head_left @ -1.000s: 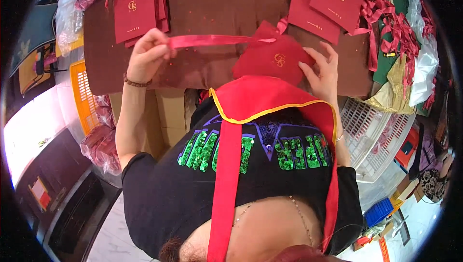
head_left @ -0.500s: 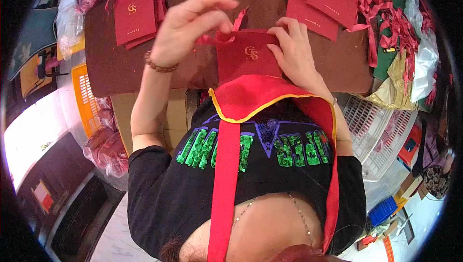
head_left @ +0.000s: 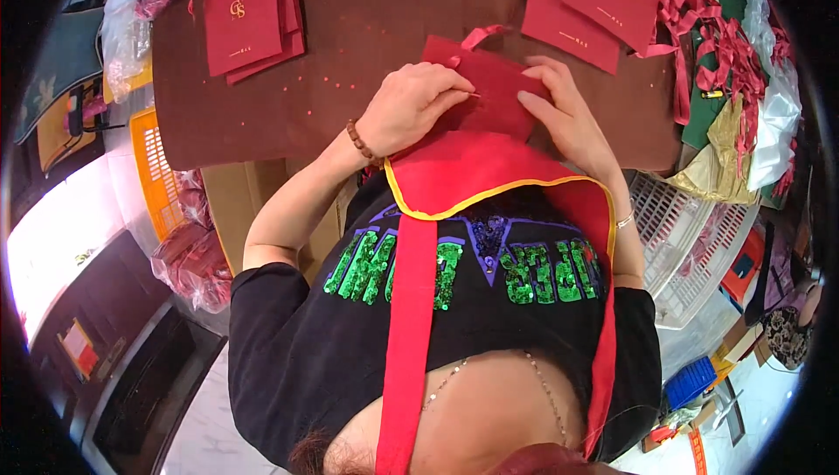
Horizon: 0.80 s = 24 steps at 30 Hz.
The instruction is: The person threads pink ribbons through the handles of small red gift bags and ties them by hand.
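Brown-clothed counter (head_left: 332,117). Black shirt (head_left: 306,361) w/ green sequin lettering (head_left: 529,274). Stacked bags (head_left: 240,29), far L & R. Lone red bag (head_left: 500,89) btwn hands, nr edge. R hand (head_left: 568,112) grips its R side; L hand (head_left: 418,106) pinches thin pale strip (head_left: 474,94), kind unclear. Gold print (head_left: 238,9) on stacked bags' fronts.

By the brown cloth-covered table's (head_left: 341,125) left and right edges, gold lettering (head_left: 237,9) is borne by rectangular red paper bags (head_left: 240,36); green sequin lettering (head_left: 374,272) is carried by a black fabric T-shirt (head_left: 306,353).
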### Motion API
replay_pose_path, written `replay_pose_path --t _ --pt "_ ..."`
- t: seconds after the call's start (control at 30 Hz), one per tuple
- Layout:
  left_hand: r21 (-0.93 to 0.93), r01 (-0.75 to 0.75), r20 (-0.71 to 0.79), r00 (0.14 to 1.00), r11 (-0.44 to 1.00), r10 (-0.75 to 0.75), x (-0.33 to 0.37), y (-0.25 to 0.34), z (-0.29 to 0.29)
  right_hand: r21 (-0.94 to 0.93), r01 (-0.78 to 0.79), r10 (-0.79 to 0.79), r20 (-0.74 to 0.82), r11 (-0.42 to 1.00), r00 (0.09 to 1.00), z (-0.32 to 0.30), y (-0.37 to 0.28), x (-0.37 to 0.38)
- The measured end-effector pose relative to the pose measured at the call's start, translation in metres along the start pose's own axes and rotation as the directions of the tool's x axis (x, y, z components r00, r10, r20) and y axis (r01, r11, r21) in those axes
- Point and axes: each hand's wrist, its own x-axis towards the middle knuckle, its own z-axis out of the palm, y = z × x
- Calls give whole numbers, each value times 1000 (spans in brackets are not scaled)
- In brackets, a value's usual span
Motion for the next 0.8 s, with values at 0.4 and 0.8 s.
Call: replay_pose_path --t 0.4,0.8 --pt "463 -100 -257 936 881 241 19 16 30 389 -385 327 209 837 922 -9 -14 10" --pt "408 41 -236 970 912 61 28 21 37 279 -225 201 109 934 973 -1 5 10"
